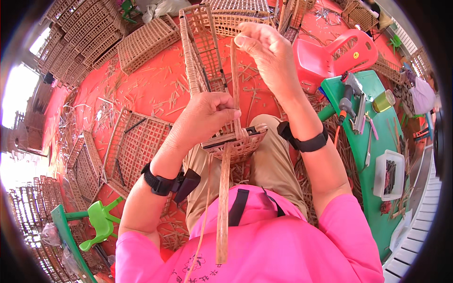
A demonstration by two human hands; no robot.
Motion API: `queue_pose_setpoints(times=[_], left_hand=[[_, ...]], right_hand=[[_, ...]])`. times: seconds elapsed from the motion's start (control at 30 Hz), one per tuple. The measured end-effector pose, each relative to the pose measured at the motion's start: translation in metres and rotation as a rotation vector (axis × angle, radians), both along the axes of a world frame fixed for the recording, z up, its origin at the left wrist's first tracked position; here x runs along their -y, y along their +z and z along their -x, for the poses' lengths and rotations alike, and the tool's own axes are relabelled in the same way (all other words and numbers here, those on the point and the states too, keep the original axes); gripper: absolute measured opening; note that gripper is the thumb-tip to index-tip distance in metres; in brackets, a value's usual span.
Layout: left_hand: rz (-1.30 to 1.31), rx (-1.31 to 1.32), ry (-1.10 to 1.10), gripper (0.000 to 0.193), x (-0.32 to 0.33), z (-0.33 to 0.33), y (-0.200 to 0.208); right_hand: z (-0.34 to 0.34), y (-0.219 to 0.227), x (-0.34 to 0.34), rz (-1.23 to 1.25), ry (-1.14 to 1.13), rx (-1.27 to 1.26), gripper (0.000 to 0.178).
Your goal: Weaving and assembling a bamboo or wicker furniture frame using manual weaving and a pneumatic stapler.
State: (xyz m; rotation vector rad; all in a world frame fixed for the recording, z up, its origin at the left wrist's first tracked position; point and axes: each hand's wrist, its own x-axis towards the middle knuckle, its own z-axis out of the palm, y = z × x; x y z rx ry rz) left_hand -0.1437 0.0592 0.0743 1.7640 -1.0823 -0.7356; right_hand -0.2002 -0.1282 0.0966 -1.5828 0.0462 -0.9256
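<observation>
A woven rattan basket frame (pixel 192 61) stretches away from me, its near end (pixel 238 141) resting between my knees. A flat tan strip (pixel 235 80) rises from the wrapped part at that near end. Thumb and finger of my right hand (pixel 271 54) pinch this strip near its upper end. Lower down, my left hand (pixel 205 115) is closed, with its fingertips pressed at the same strip beside the frame; its palm side is hidden. Another length of flat strip (pixel 223 207) hangs from the near end over my pink shirt, alongside a thinner strand (pixel 202 226).
On the right, a green table (pixel 377 155) carries a power tool (pixel 348 96), pliers (pixel 372 125), a tin (pixel 383 101) and a white tray (pixel 376 177). Beyond it stands a red plastic chair (pixel 325 56). Woven panels (pixel 137 151) and strip scraps lie on the red floor (pixel 155 89); a green stool (pixel 100 221) is at left.
</observation>
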Motion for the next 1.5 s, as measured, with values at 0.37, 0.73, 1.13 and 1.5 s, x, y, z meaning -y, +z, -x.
queue_pose_setpoints(times=[0.37, 0.73, 1.13, 1.5], left_hand=[[-0.049, 0.645, -0.070, 0.029, 0.014, -0.009, -0.014], [0.005, 0.808, 0.116, 0.019, 0.002, 0.011, -0.004], [-0.060, 0.743, -0.050, 0.034, -0.038, 0.056, 0.012], [0.056, 0.457, -0.200, 0.036, -0.038, 0.028, -0.006]], right_hand=[[0.106, -0.044, -0.040, 0.776, 0.153, -0.306, 0.037], [0.090, -0.055, -0.036, 0.840, 0.256, -0.300, 0.031], [0.074, -0.046, -0.022, 0.480, 0.495, -0.630, 0.056], [0.069, -0.041, -0.015, -0.345, 0.990, -0.764, 0.075]])
